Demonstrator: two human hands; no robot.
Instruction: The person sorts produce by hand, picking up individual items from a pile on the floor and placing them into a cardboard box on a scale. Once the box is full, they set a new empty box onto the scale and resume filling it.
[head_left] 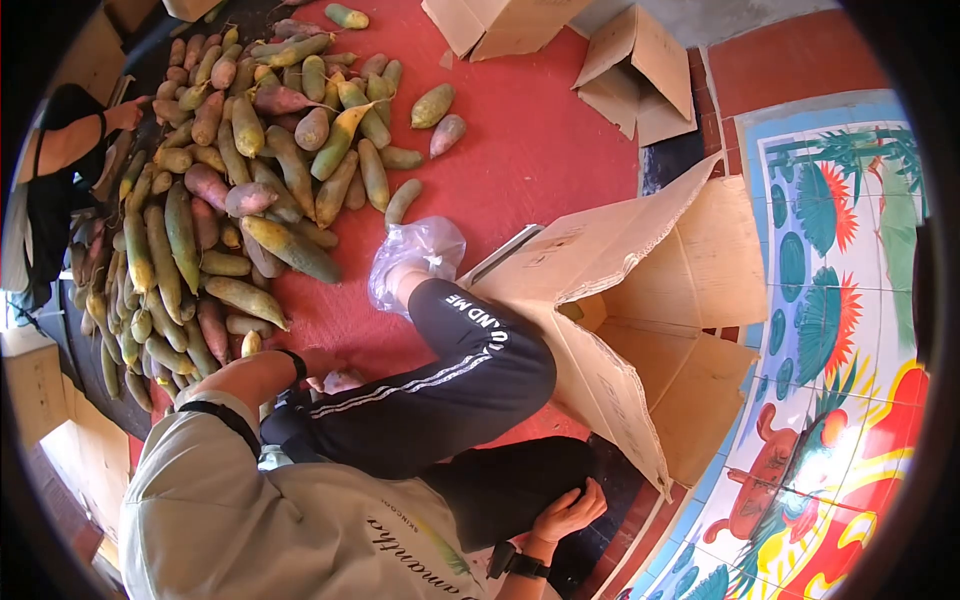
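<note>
My left hand [318,366] is low behind my bent leg, a dark band on its wrist, near a pinkish thing [342,381] that I cannot identify. The leg hides most of its fingers. My right hand [570,510] rests on my dark trouser leg [510,490], fingers laid over the knee, with a black watch [518,563] at the wrist. Beside my left arm spreads a big heap of long green and pinkish vegetables [240,130] that look like radishes. My foot [415,265], wrapped in a clear plastic bag, stands at the heap's edge.
A large open cardboard box [640,300] stands right of my knee; its inside is mostly hidden. More boxes [640,75] lie at the top. Another person's arm [70,150] reaches to the heap from the left. Red floor [520,140] and a painted tile wall [800,350] surround this.
</note>
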